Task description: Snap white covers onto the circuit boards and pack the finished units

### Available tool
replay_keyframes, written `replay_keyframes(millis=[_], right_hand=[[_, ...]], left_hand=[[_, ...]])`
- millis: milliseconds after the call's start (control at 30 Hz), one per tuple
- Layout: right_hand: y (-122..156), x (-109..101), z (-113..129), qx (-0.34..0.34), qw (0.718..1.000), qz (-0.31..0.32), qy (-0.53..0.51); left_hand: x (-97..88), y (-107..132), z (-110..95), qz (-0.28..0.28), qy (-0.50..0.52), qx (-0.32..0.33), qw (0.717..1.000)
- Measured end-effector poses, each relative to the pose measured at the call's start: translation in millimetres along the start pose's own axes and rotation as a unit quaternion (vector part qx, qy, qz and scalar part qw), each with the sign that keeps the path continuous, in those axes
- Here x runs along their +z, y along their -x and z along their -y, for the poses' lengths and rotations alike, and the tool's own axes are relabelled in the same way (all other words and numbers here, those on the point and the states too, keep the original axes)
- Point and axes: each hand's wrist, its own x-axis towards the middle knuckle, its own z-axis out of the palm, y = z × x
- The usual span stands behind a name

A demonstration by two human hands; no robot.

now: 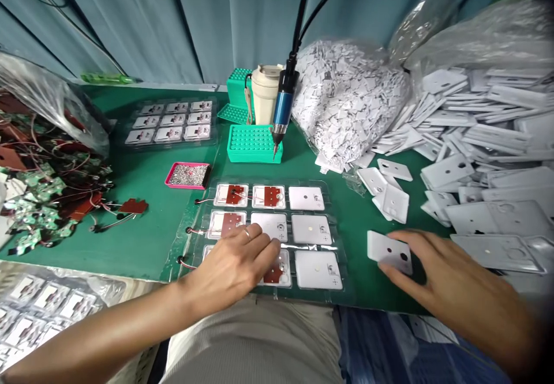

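The person's left hand [229, 268] lies over a clear blister tray [320, 297], its fingers [264, 245] loosely spread and not clenched, their tips resting on a white panel [270, 225] in the tray's middle column; a ring sits on one finger. The tray has three rows of three cells, and several panels carry a red heater pad [234, 194] with fine wires. The right hand [437, 274] is off to the tray's right, above the green work mat [142, 251], gripping a white plastic plate [389, 252] with two round holes: the thumb is along its lower edge and the fingers [404, 237] reach over its upper side, so the plate sits tilted between them. Beyond the tray, an electric screwdriver [282, 104] hangs just above a teal perforated block [254, 145], and a pink tray of small screws [188, 175] sits to its left. More white plates [489, 142] lie heaped at the right beside a bulging plastic bag of white pieces [346, 98], while wired green circuit boards [38, 188] lie tangled at the left.
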Motion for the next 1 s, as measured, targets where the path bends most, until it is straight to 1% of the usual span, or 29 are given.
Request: replay_keyframes(millis=[100, 167, 233, 300, 433, 533, 633, 733, 800, 833, 900, 1000], right_hand=[[-1, 6, -6, -0.050, 0.998, 0.019, -0.018], [-3, 11, -7, -0.066, 0.998, -0.001, -0.004], [-5, 15, -7, -0.065, 0.997, -0.031, 0.017], [-5, 17, -5, -0.050, 0.997, -0.053, 0.033], [-4, 19, -3, -0.025, 0.997, -0.062, 0.027], [-3, 21, -3, -0.020, 0.998, -0.064, 0.011], [-2, 22, -4, -0.016, 0.998, -0.063, -0.004], [-2, 21, -3, -0.012, 0.998, -0.065, -0.019], [-1, 20, -2, -0.011, 0.997, -0.067, -0.024], [-1, 20, -2, -0.011, 0.997, -0.067, -0.025], [-1, 19, -1, -0.010, 0.997, -0.071, -0.024], [-2, 19, 0, -0.010, 0.997, -0.079, -0.018]], left_hand=[[-0.3, 2, -3, -0.012, 0.046, 0.018, 0.999], [1.6, 3, -7, 0.000, 0.079, 0.028, 0.996], [5.1, 2, -12, 0.013, 0.073, 0.049, 0.996], [9.2, 2, -17, 0.010, 0.039, 0.072, 0.997], [13.1, 5, -24, 0.017, 0.004, 0.094, 0.995], [12.0, 7, -24, 0.027, 0.013, 0.090, 0.996], [11.4, 8, -21, 0.024, 0.059, 0.072, 0.995], [12.4, 7, -18, 0.053, 0.099, 0.042, 0.993], [13.6, 8, -15, 0.068, 0.108, 0.040, 0.991], [14.3, 9, -14, 0.065, 0.113, 0.047, 0.990], [15.8, 10, -12, 0.040, 0.123, 0.067, 0.989], [17.0, 10, -12, 0.009, 0.128, 0.074, 0.989]])
